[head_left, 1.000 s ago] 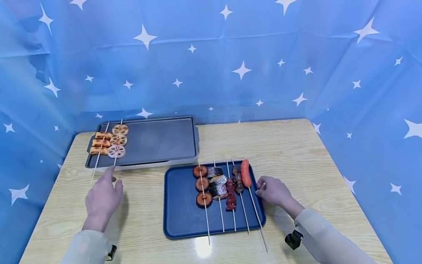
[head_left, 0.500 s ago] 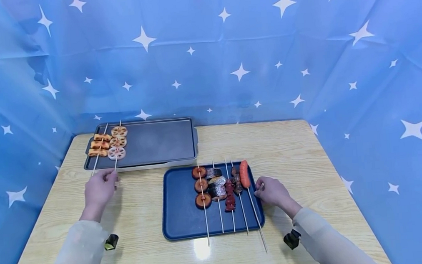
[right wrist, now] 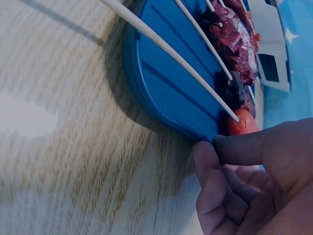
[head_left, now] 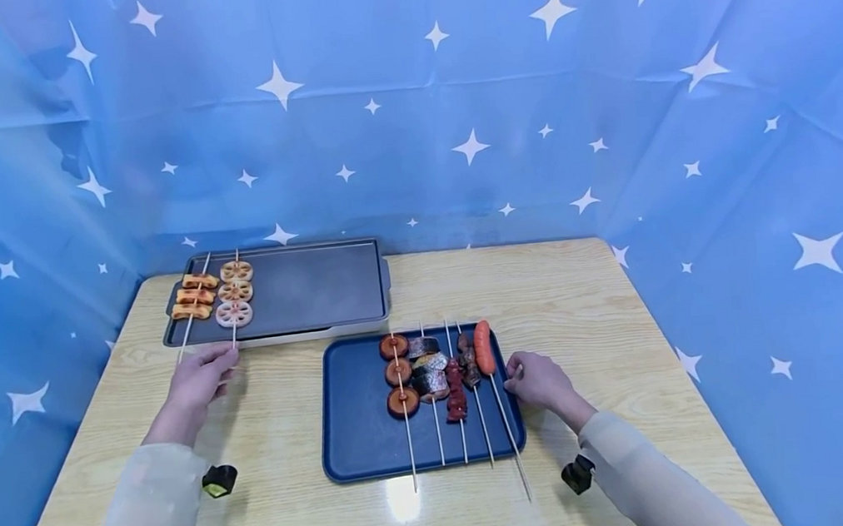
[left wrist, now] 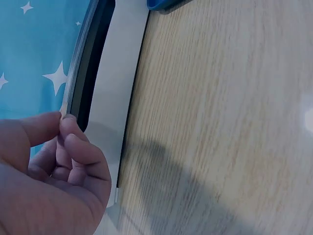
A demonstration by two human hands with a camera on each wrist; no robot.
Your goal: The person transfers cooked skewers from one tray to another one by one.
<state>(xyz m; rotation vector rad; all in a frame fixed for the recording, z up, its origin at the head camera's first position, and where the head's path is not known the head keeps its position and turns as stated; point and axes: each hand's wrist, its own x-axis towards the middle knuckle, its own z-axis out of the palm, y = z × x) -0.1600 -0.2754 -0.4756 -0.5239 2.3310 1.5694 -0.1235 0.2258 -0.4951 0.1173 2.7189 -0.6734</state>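
Note:
In the head view, my left hand [head_left: 202, 378] pinches the lower stick of the lotus root skewer [head_left: 236, 292] between thumb and index finger. The skewer's slices lie on the dark griddle [head_left: 311, 289], with a skewer of browned yellow pieces [head_left: 195, 298] on their left. In the left wrist view, the pinching fingertips [left wrist: 68, 117] are at the griddle's front edge. My right hand [head_left: 541, 382] grips the right rim of the blue tray [head_left: 357, 436], thumb against index finger. Beside it lies the sausage skewer [head_left: 484, 348], its stick overhanging the tray's front.
On the tray's right half are a mushroom skewer [head_left: 399, 372], a fish skewer [head_left: 429, 379], a red meat skewer [head_left: 455, 389] and a dark meat skewer [head_left: 468, 359]. The wooden table [head_left: 293, 516] meets a blue starred curtain [head_left: 411, 147] behind.
My left hand's extended index finger has drawn back, and thumb and index now pinch the lotus root skewer's stick. That skewer has shifted slightly right on the griddle. The right hand stays at the tray.

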